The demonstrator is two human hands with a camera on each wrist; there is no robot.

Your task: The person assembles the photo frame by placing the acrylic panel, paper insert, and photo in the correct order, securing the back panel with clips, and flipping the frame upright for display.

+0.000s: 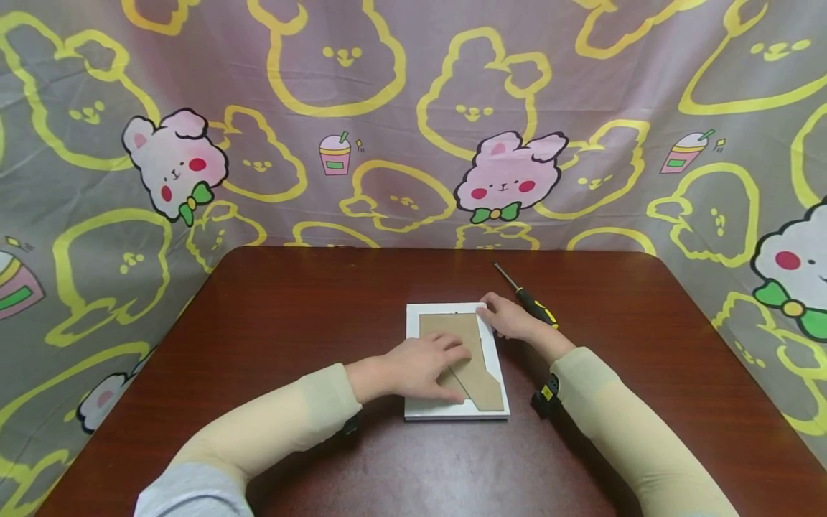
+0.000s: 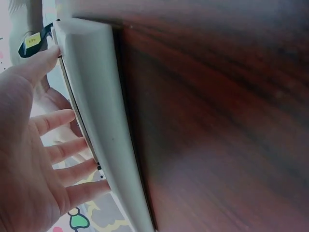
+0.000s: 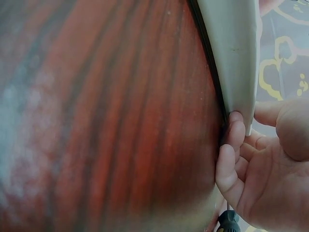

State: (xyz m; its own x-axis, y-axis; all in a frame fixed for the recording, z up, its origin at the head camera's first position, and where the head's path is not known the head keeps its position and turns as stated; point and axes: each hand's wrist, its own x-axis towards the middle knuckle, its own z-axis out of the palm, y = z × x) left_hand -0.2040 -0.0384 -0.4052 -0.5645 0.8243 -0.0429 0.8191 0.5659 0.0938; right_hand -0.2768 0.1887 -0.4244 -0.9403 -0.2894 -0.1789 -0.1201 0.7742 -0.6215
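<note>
A white picture frame [image 1: 490,352] lies on the table with its brown backing board [image 1: 446,323] upward. An angled brown stand flap [image 1: 486,391] sits on that board. My left hand [image 1: 421,365] rests on the backing with its fingers spread, covering part of it. In the left wrist view, those fingertips touch the board just inside the frame's white side [image 2: 94,92]. At the far right corner, my right hand [image 1: 510,319] holds the frame. The right wrist view shows its thumb [image 3: 268,113] on the upper face and curled fingers against the outer side.
A screwdriver [image 1: 536,307] with a black and yellow handle lies beyond the right hand, its shaft pointing to the back of the dark wooden table [image 1: 310,301]. A patterned cloth [image 1: 400,143] hangs behind and on both sides.
</note>
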